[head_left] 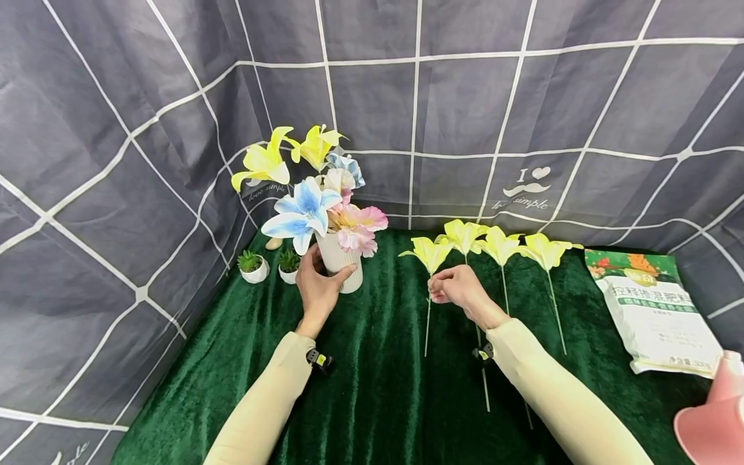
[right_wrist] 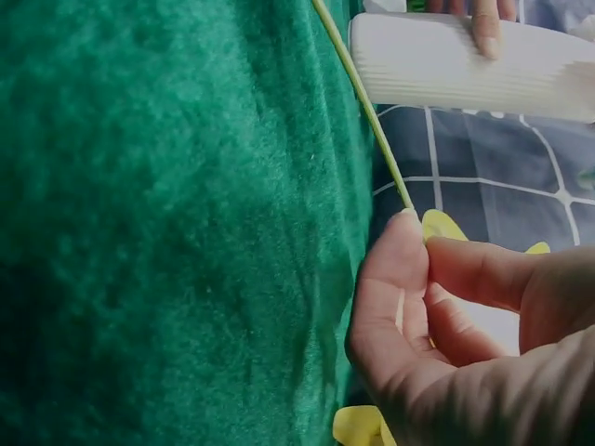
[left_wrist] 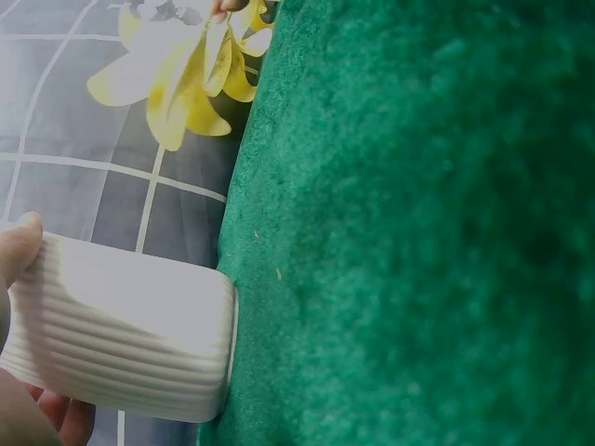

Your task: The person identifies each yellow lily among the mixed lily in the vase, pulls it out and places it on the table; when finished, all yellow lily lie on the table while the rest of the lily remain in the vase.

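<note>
My left hand (head_left: 318, 290) grips a white ribbed vase (head_left: 341, 261) around its side, thumb across the front. Out of the vase rise two yellow lilies (head_left: 264, 161), a blue-and-white lily (head_left: 303, 213), a pink flower (head_left: 357, 226) and paler blooms behind. To the right, my right hand (head_left: 462, 290) pinches the thin stem of a yellow artificial lily (head_left: 429, 253) just below its bloom. In the right wrist view the stem (right_wrist: 372, 121) runs up from between thumb and fingers. Three more yellow lilies (head_left: 501, 245) lie beside it on the cloth.
Two small potted succulents (head_left: 254, 268) stand left of the vase. A white and green bag (head_left: 657, 313) lies at the right, with a pink watering can (head_left: 712, 420) near the right edge. Green velvet cloth (head_left: 378, 387) covers the table; a grey grid curtain (head_left: 453, 103) hangs behind.
</note>
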Tool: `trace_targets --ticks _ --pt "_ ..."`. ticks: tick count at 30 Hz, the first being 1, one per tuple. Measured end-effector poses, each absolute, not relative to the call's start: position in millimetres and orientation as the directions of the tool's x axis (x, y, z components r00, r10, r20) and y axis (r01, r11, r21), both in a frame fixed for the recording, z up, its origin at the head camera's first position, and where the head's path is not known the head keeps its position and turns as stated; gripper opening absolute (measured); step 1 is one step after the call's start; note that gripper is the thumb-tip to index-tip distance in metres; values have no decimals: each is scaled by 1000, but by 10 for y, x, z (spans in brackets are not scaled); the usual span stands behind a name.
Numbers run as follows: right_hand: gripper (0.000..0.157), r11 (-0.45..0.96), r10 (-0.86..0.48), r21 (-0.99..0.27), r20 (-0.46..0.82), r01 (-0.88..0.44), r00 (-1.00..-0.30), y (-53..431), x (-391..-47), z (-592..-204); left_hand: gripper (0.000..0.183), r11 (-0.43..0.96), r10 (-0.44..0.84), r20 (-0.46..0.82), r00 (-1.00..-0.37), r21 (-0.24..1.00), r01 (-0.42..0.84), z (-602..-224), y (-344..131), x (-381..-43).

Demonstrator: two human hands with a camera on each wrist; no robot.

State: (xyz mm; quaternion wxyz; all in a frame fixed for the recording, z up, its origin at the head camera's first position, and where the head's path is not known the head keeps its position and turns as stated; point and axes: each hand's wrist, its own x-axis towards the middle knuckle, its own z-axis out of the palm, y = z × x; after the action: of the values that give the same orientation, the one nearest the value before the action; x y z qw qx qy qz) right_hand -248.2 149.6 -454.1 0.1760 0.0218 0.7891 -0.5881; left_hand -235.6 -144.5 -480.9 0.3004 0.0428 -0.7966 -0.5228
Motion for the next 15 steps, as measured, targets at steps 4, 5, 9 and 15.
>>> trace_targets --ticks 4,5,9,15 --pt "28 318 -177 -910 -334 267 -926 1507 -2518 -4560 76 447 -383 425 -820 862 238 -4806 -1443 -2351" --pt "28 325 -178 -907 -337 268 -924 1510 -2525 -4562 76 446 -383 423 -821 863 237 -4805 -1442 -2349" --pt "27 357 -174 -894 -348 270 -921 1525 -2543 -4565 76 443 -383 425 -820 864 240 -4802 -1439 -2344" --pt "22 421 -155 -869 -353 261 -923 1524 -2557 -4570 76 451 -381 433 -817 858 244 -4799 -1440 -2345"
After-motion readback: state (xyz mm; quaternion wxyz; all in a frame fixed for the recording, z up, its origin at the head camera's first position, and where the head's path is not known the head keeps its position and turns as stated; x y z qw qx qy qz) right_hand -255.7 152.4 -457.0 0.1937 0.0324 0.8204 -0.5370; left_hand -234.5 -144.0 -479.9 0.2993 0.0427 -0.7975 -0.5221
